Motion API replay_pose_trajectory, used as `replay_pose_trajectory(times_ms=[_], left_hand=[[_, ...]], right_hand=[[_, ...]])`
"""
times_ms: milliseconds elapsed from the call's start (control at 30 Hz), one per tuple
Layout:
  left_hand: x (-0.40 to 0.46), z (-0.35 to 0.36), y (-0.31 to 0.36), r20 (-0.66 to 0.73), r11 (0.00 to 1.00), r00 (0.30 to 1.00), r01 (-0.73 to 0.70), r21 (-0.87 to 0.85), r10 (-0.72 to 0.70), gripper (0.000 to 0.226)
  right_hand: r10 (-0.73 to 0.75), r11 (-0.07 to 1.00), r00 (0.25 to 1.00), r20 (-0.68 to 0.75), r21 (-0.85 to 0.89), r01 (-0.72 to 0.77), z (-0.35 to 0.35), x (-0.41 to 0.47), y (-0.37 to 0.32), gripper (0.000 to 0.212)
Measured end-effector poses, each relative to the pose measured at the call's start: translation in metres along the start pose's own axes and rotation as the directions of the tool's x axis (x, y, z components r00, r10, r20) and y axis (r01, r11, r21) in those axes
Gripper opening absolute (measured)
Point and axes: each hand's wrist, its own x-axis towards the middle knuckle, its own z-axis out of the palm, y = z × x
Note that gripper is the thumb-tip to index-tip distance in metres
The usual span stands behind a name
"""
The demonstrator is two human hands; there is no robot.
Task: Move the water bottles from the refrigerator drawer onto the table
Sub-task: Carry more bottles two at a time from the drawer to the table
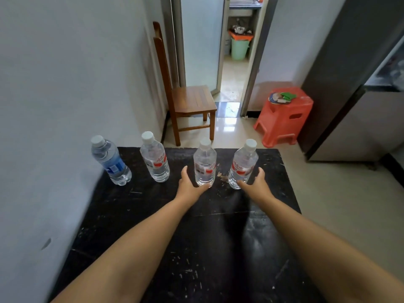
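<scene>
Between left hand [188, 182] and right hand [256, 182], two clear white-capped red-labelled bottles [205, 166] upright on black tabletop [196, 237], both hands released, fingers cupped beside them.

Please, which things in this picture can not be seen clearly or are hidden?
- Refrigerator, head view: cut off by the right edge; no drawer shows.
- Label text on the red-label bottles: too small.
- Left hand and right hand: bottles partly hide the fingers, so grip or release is unclear.
- Items on the red stool: blurred.
</scene>
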Motion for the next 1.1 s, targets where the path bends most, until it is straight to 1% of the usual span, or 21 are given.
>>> replay_pose_trajectory(times_ms=[100, 200, 300, 400, 467, 533, 633, 700, 800, 867, 900, 1000, 1100], left_hand=[[-0.024, -0.023, -0.001, -0.049, 0.999, 0.998, -0.032, 0.039, 0.034, 0.089], [-0.055, -0.050, -0.002, -0.105, 0.993, 0.991, -0.073, 0.091, 0.083, 0.071], [-0.091, -0.080, -0.013, -0.102, 0.980, 0.989, -0.088, 0.180, 0.107, 0.054], [-0.139, -0.115, -0.036, -0.062, 0.943, 0.990, -0.101, 0.318, 0.126, 0.037], [-0.168, -0.134, -0.054, -0.040, 0.915, 0.991, -0.102, 0.389, 0.127, 0.031], [-0.193, -0.151, -0.072, -0.049, 0.891, 0.991, -0.092, 0.445, 0.127, 0.029], [-0.237, -0.177, -0.104, -0.080, 0.844, 0.987, -0.075, 0.530, 0.138, 0.027], [-0.262, -0.190, -0.123, -0.090, 0.813, 0.985, -0.067, 0.579, 0.146, 0.025], [-0.290, -0.203, -0.148, -0.114, 0.787, 0.982, -0.052, 0.615, 0.154, 0.027], [-0.319, -0.218, -0.169, -0.158, 0.796, 0.979, -0.006, 0.605, 0.127, 0.027], [-0.320, -0.219, -0.171, -0.163, 0.797, 0.978, -0.004, 0.604, 0.128, 0.027], [-0.349, -0.233, -0.191, -0.245, 0.831, 0.965, 0.060, 0.553, 0.093, 0.026], [-0.378, -0.241, -0.206, -0.333, 0.855, 0.942, 0.145, 0.498, 0.034, 0.028]], right_hand=[[0.003, 0.999, 1.000, -0.020, -0.051, -0.004, 0.000, -0.023, -0.009, 0.092], [-0.017, 0.989, 1.000, -0.016, -0.144, 0.014, 0.005, -0.051, -0.017, 0.070], [-0.077, 0.955, 0.997, 0.014, -0.286, 0.077, 0.017, -0.085, -0.026, 0.045], [-0.194, 0.891, 0.978, 0.080, -0.403, 0.210, 0.040, -0.134, -0.038, 0.028], [-0.219, 0.865, 0.967, 0.133, -0.431, 0.256, 0.058, -0.163, -0.043, 0.026], [-0.217, 0.835, 0.958, 0.188, -0.473, 0.282, 0.076, -0.189, -0.044, 0.027], [-0.250, 0.717, 0.924, 0.290, -0.586, 0.378, 0.106, -0.233, -0.040, 0.028], [-0.261, 0.645, 0.900, 0.349, -0.631, 0.431, 0.124, -0.257, -0.034, 0.025], [-0.251, 0.588, 0.868, 0.429, -0.645, 0.489, 0.148, -0.283, -0.028, 0.013], [-0.268, 0.529, 0.821, 0.504, -0.635, 0.563, 0.171, -0.306, -0.029, 0.010], [-0.271, 0.518, 0.814, 0.513, -0.635, 0.573, 0.173, -0.308, -0.030, 0.010], [-0.281, 0.448, 0.745, 0.605, -0.604, 0.659, 0.201, -0.332, -0.038, 0.012], [-0.283, 0.360, 0.656, 0.700, -0.556, 0.749, 0.227, -0.354, -0.044, 0.018]])
